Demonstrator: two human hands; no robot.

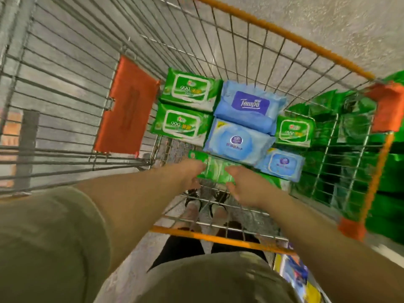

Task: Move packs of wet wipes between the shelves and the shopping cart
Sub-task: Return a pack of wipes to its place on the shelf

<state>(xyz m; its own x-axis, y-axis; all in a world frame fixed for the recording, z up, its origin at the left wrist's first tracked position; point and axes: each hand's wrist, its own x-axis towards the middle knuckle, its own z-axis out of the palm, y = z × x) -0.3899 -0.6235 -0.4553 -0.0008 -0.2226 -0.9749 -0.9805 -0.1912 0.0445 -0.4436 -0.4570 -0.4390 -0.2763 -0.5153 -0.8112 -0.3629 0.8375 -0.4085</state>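
Two hands reach down into the cart [284, 36] and meet on one green pack [215, 171] that lies low at the near end of the basket. The left hand [190, 173] takes its left end and the right hand [240, 182] its right end; the fingers of both curl round the pack's edges, grasping it between them. The picture is blurred there, so whether the pack rests on the wire floor or is lifted clear cannot be told.

Beyond the hands lie six more packs, packed close. Two green 999 packs sit on the left — the far one [189, 89] and the near one [182, 125] touching edge to edge. In the middle a blue Tempo pack [251, 103] lies partly over a pale blue pack [237, 142]. On the right a small green pack [294, 131] sits beyond a small blue pack [282, 164], which lies just beside the held pack.

An orange flap [126, 106] hangs on the cart's left wire wall, and orange trim runs along the rim. Through the right wall green packs on a shelf [349, 136] show, blurred. Below the basket the person's feet [205, 206] stand on a speckled floor [328, 16], and olive sleeves [48, 237] fill the near corner.
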